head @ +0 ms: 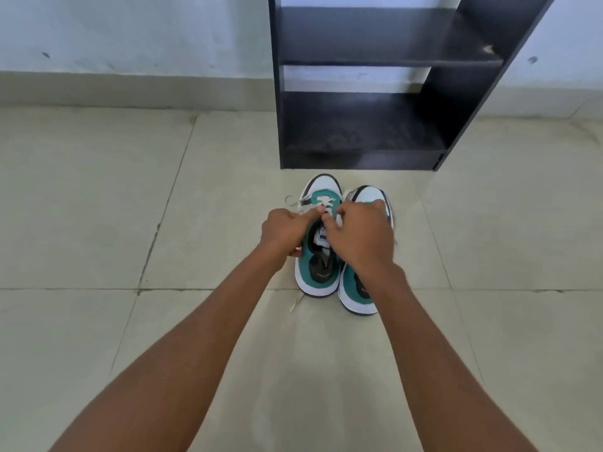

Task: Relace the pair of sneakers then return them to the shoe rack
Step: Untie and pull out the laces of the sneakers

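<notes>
We see two teal-and-white sneakers standing side by side on the tiled floor (98,207), just in front of a black shoe rack (359,125) that stands against the pale wall (130,34). Both shoes have their long axes running away from us, toes pointing toward the rack and heels toward the camera. The left sneaker (318,278) sits slightly farther forward than the right sneaker (357,298), and the two touch or nearly touch along their inner sides.

Both bare forearms reach in from the bottom of the frame and meet over the left sneaker. The left hand (284,228) rests at the shoe's outer side, its fingers (310,215) drawn together at the white lace (324,201) where it crosses the upper eyelets; the grip appears pinched on the lace, though the contact is small in the frame. The right hand (359,233) hovers over the tongue and covers much of the right sneaker's forefoot; its fingers curl together next to the same crossing, but we cannot tell whether they hold the lace.

A loose loop of lace (293,202) trails onto the floor to the left of the toe, and another lace end (297,303) lies on the floor beside the left sneaker's heel. The shelves of the rack that we see hold nothing.
</notes>
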